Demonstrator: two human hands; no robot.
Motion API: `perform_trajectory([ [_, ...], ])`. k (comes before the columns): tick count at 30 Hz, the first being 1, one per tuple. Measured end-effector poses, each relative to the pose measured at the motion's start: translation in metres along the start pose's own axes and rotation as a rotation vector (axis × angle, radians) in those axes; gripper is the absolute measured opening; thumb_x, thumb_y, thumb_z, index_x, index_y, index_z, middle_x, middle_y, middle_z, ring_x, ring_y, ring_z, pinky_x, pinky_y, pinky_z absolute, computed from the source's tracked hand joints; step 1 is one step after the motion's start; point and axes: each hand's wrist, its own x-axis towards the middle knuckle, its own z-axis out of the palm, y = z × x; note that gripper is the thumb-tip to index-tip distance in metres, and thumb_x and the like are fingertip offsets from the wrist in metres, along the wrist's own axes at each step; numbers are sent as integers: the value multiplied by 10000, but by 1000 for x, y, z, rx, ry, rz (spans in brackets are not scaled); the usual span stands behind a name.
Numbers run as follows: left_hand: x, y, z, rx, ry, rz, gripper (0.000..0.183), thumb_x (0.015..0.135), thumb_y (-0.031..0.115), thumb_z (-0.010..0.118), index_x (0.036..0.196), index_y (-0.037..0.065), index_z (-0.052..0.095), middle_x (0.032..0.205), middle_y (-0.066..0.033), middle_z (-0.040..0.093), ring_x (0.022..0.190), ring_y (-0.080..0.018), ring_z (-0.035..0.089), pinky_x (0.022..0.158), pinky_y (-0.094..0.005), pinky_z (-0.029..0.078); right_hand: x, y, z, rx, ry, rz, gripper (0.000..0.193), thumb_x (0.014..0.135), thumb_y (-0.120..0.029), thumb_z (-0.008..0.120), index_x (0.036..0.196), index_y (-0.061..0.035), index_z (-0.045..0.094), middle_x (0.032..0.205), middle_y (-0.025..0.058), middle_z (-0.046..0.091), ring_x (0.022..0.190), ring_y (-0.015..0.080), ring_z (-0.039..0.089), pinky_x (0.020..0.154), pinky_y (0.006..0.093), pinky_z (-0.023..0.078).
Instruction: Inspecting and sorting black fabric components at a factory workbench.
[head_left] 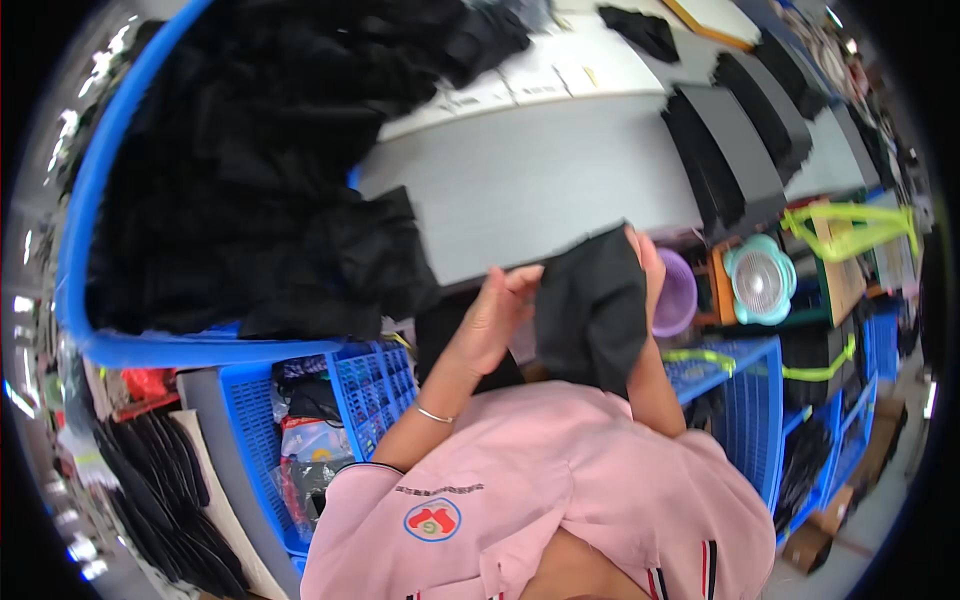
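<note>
In front of my chest hangs a black cloth piece (592,310), its upper edge slanting up to the right. My right hand (648,272) grips it along its right edge, the fingers partly hidden by the fabric. My left hand (494,322) is at the cloth's upper left corner with its fingers stretched out and apart, the fingertips at or close to the edge. Whether they touch it is hard to make out. Left of that hand, many black cloth pieces (250,200) fill a large blue bin (85,250), some draping over its right side onto the table.
Beyond my hands lies a grey-white table (530,170), with stacked black pieces (730,150) at its right. A turquoise fan (760,280) and purple basin (675,292) stand to the right. Blue crates (250,420) flank me on both sides.
</note>
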Motion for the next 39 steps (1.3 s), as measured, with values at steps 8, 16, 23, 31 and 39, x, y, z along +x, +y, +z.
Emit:
perform_trajectory([
  [8,-5,-19,25,120,50,175,416,887,126,726,1268,6,606,1188,-60,663,1062,-160,638,939,-323,503,-6,24,6,-141,-59,-47,270,965,-174,681,777,2,600,697,-50,517,688,28,441,596,226,398],
  [16,18,-24,-14,-306,-627,-157,709,934,686,518,1200,40,637,1100,-100,689,971,-179,678,854,-327,561,-56,103,3,434,-805,928,249,998,-258,584,890,-45,657,784,41,645,659,139,612,553,283,490],
  [23,19,-17,-39,540,5,296,346,873,203,787,1129,3,667,1044,-43,688,927,-122,627,842,-275,528,-29,76,-19,476,-615,1034,186,933,-165,602,1053,-23,594,803,72,635,441,110,484,430,280,423],
  [31,-8,9,-36,714,-255,82,545,753,50,845,1250,-11,628,1219,-66,667,1094,-165,606,997,-315,476,-20,40,-24,246,-693,891,211,939,-83,519,1095,38,593,799,59,653,380,51,391,376,222,375],
  [39,22,-33,-77,1562,133,901,465,952,180,616,1387,36,532,1444,-150,525,1295,-310,532,1123,-397,390,-41,20,-10,-91,-927,769,228,884,-17,572,1105,-10,632,705,33,571,456,93,462,409,246,351],
])
